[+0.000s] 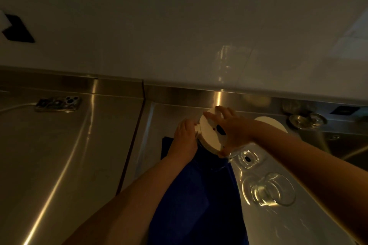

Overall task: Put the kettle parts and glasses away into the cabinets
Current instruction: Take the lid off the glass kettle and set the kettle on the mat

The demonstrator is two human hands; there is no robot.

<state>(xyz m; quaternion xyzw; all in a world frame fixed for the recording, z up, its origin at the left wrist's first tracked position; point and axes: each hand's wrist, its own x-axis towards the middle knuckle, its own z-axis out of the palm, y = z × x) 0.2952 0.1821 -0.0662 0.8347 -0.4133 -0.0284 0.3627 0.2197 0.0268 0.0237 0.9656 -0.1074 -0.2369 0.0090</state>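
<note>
Both hands hold a round white kettle part [210, 135] with a dark centre spot, tilted above a dark blue cloth [199, 195] on the steel counter. My left hand [185, 135] grips its left edge. My right hand [229, 125] wraps over its top and right side. To the right lie two clear glass pieces, a small one [248, 158] and a larger one [268, 190], on a pale surface. Another white round part [272, 123] shows behind my right forearm.
The steel counter [59, 155] stretches to the left, with a phone [58, 103] on a white cable near the back wall. A steel sink [348, 145] lies at the far right, with metal fittings [306, 119] on its rim. White wall panels [179, 26] rise behind.
</note>
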